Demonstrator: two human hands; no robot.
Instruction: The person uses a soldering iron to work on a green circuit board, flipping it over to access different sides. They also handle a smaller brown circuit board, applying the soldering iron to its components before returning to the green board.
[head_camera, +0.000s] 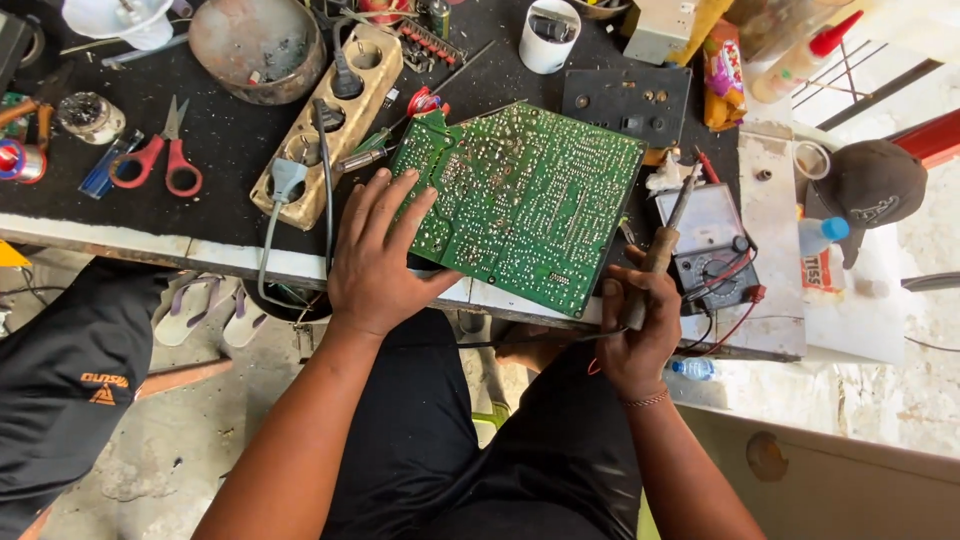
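A large green circuit board (530, 200) lies solder side up at the front edge of a dark workbench (225, 140). My left hand (375, 255) grips its left edge, fingers spread over the board's corner. My right hand (635, 335) is closed around the handle of a soldering iron (668, 235), which points up and away, its tip just right of the board. A cord trails from the iron's handle below my hand.
A multimeter (710, 245) with red and black leads sits right of the iron. A beige power strip (330, 120), red scissors (160, 160), a round metal tin (255, 45), a white cup (548, 35) and a dark cap (870, 185) surround the board. Another person's dark sleeve (60, 370) is at left.
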